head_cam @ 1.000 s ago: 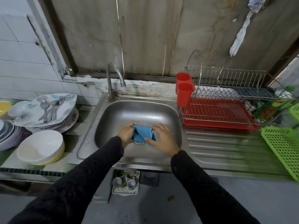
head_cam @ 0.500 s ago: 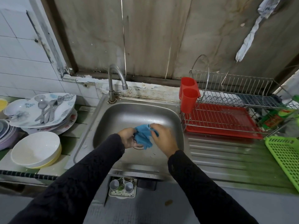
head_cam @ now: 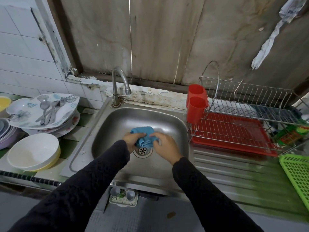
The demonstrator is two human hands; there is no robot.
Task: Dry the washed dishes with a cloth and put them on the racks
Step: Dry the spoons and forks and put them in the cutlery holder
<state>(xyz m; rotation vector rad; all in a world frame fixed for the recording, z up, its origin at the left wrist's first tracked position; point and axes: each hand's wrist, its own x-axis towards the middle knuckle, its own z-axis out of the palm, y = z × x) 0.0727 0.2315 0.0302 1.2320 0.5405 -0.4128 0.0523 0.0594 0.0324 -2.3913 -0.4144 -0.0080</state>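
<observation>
Over the steel sink (head_cam: 120,121) my left hand (head_cam: 132,140) and my right hand (head_cam: 165,146) both grip a bunched blue cloth (head_cam: 144,136), just above the drain. Washed dishes stand on the left counter: a stack of flowered plates (head_cam: 66,118) with several spoons and forks (head_cam: 48,109) on top, and a white bowl in a yellow one (head_cam: 32,151). On the right stands a wire dish rack (head_cam: 247,101) over a red drip tray (head_cam: 234,131), with a red cutlery holder (head_cam: 194,106) on its left end.
A curved tap (head_cam: 119,81) rises behind the sink. Purple and grey bowls (head_cam: 6,133) sit at the far left edge. A green plastic basket (head_cam: 297,173) lies on the drainboard at the right. A green bottle (head_cam: 291,134) lies by the rack.
The cloth has been turned and bunched between my hands, which stay over the drain. The camera tilted slightly, shifting the scene.
</observation>
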